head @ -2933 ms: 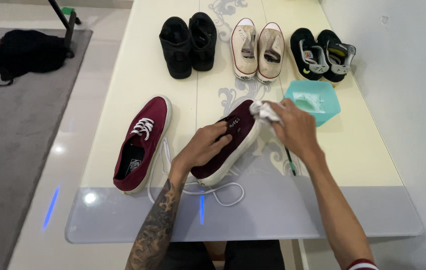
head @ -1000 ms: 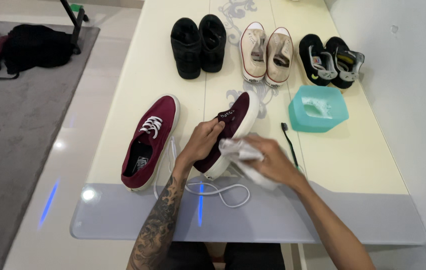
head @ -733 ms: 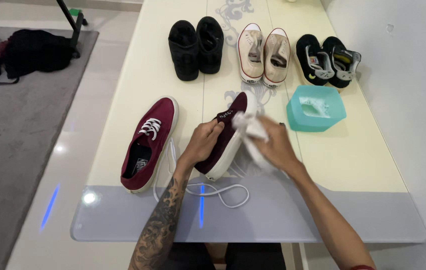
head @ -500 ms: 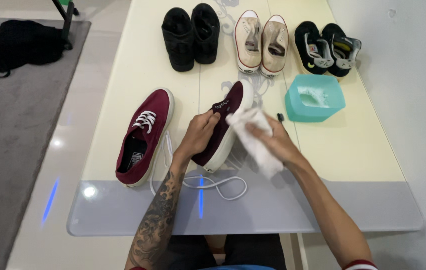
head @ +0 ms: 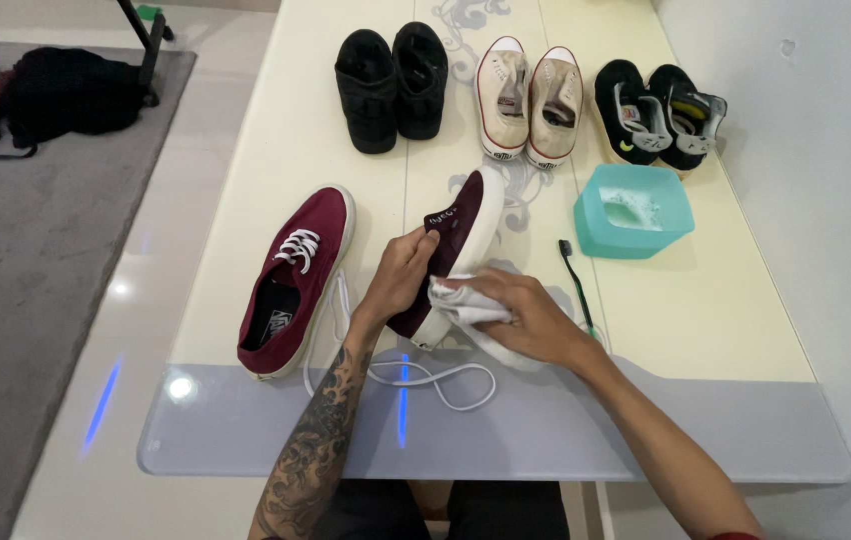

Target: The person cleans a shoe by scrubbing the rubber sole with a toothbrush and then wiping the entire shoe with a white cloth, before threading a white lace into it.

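My left hand (head: 401,277) grips a maroon sneaker (head: 461,225) tipped on its side, white sole facing right. My right hand (head: 526,318) presses a white cloth (head: 456,297) against the near end of that sole. The matching maroon sneaker (head: 296,275) with white laces lies flat to the left. A loose white lace (head: 436,380) curls on the table under my hands.
A teal tub (head: 636,212) of soapy water stands to the right, a dark toothbrush (head: 576,285) beside it. Black shoes (head: 391,85), white sneakers (head: 531,98) and black trainers (head: 658,112) line the far edge. The cream table (head: 276,130) adjoins a white wall; dark bags (head: 56,90) lie on the floor.
My right hand with the cloth has slid from the toe end down along the sole to the near end. My left hand kept its hold on the sneaker.
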